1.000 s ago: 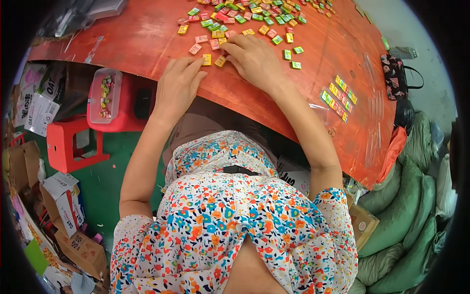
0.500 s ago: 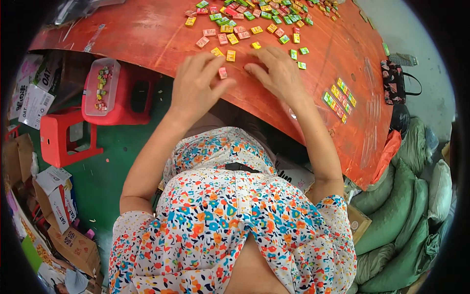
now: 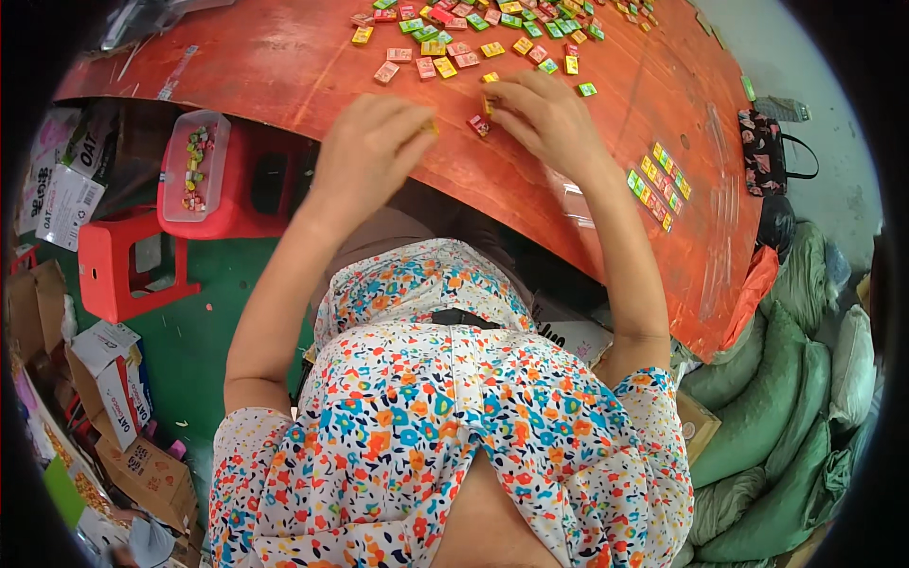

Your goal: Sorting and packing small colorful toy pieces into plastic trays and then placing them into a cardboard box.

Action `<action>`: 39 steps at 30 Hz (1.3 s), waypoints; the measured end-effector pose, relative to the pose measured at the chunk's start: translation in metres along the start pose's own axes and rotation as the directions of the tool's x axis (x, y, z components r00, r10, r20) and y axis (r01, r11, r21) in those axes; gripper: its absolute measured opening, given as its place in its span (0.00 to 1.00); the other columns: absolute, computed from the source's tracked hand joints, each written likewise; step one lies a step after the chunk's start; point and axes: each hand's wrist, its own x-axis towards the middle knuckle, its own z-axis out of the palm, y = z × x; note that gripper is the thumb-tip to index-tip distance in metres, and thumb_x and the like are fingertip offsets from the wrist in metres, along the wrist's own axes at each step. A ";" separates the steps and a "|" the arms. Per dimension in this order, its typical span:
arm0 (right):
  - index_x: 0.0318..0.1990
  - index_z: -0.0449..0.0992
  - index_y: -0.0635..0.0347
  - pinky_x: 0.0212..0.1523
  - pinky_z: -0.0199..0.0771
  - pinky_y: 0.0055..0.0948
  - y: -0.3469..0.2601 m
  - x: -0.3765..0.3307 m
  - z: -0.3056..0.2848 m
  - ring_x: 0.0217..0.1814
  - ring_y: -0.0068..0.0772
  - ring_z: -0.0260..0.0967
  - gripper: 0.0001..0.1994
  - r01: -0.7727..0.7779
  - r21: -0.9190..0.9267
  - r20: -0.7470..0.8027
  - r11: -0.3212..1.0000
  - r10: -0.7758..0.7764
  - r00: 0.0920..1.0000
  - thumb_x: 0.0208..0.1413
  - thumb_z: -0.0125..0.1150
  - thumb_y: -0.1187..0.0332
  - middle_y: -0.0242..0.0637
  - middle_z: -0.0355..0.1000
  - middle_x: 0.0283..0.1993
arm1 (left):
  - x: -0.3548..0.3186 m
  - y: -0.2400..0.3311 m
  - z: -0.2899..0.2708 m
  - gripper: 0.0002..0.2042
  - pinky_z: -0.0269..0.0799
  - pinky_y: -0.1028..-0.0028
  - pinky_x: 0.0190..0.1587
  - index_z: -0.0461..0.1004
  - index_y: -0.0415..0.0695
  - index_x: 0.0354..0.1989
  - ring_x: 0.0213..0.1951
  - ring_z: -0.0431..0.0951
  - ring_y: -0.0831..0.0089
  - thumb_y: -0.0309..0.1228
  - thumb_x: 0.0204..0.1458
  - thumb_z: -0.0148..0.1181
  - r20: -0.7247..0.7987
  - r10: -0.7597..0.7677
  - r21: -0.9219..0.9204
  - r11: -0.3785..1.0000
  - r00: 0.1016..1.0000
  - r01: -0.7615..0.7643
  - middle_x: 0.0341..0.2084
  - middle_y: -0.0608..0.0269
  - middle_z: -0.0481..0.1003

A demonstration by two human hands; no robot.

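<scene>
My left hand [image 3: 371, 151] is above the near edge of the red table, thumb and fingers pinched on a small yellow box [image 3: 434, 126], mostly hidden by the fingertips. To its right, my right hand [image 3: 547, 118] is also closed, a yellow box [image 3: 488, 105] showing at its fingertips. Between the hands, close to the right fingertips, is a small red-pink box [image 3: 478, 125]. Beyond them lie many loose small boxes [image 3: 466, 59] in pink, yellow, green and red.
On the right of the table [image 3: 653, 104], small boxes stand in neat rows [image 3: 660, 186] beside clear plastic strips [image 3: 717, 237]. A clear tub [image 3: 197, 166] with small boxes rests on a red stool [image 3: 251, 194] at left. Green sacks [image 3: 757, 398] and a black patterned bag [image 3: 760, 156] are at right.
Two yellow boxes near my left hand have left their places on the table. Both hands have closed on yellow boxes. The right hand has risen slightly; a red-pink box now shows between the hands.
</scene>
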 end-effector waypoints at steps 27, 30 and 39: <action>0.48 0.76 0.57 0.48 0.72 0.38 0.011 0.000 0.012 0.50 0.45 0.71 0.15 0.000 -0.003 -0.077 1.000 0.000 0.997 0.51 0.63 0.71 0.39 0.73 0.49 | -0.003 0.011 0.010 0.17 0.73 0.62 0.39 0.76 0.42 0.42 0.41 0.74 0.60 0.35 0.45 0.68 0.117 -0.177 -0.002 0.984 0.977 0.178 0.35 0.59 0.71; 0.49 0.76 0.58 0.49 0.72 0.38 0.020 0.005 0.010 0.50 0.45 0.70 0.15 0.049 -0.040 -0.014 0.998 -0.049 0.999 0.52 0.62 0.73 0.40 0.72 0.49 | 0.000 0.015 0.014 0.16 0.74 0.63 0.38 0.76 0.43 0.41 0.40 0.74 0.61 0.36 0.45 0.68 0.098 -0.142 0.048 0.989 0.985 0.137 0.35 0.61 0.71; 0.50 0.76 0.59 0.49 0.72 0.38 -0.011 -0.022 0.004 0.50 0.46 0.71 0.15 -0.033 0.159 0.081 0.987 0.020 0.996 0.53 0.61 0.75 0.42 0.72 0.49 | 0.002 0.019 0.026 0.16 0.75 0.64 0.36 0.77 0.46 0.40 0.40 0.74 0.64 0.39 0.45 0.67 0.078 -0.104 0.180 0.980 0.992 0.089 0.35 0.65 0.71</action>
